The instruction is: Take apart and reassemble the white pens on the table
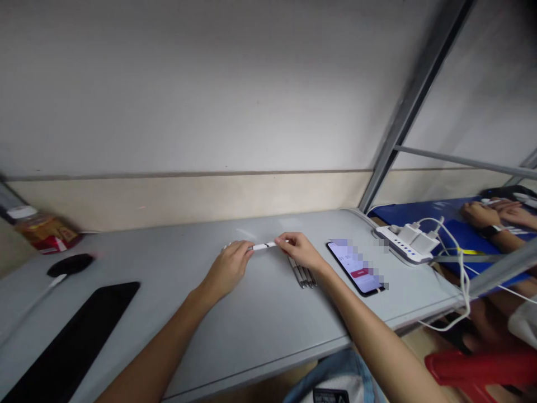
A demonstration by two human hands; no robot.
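Note:
A slim white pen (260, 247) with a dark mark near its middle is held level, just above the grey desk (251, 324). The fingers of my left hand (230, 266) are closed around its left part. At the other end, my right hand (301, 251) pinches it between thumb and fingertips. Several pens (307, 276) with silvery tips lie side by side on the desk under my right hand, which hides their far ends.
Right of the pens lies a lit phone (354, 266), then a power strip (405, 246) with chargers and white cables. A black mat (79, 341), a computer mouse (70, 265) and a bottle (44, 229) are at left. Another person's hands (482, 217) work at a blue table.

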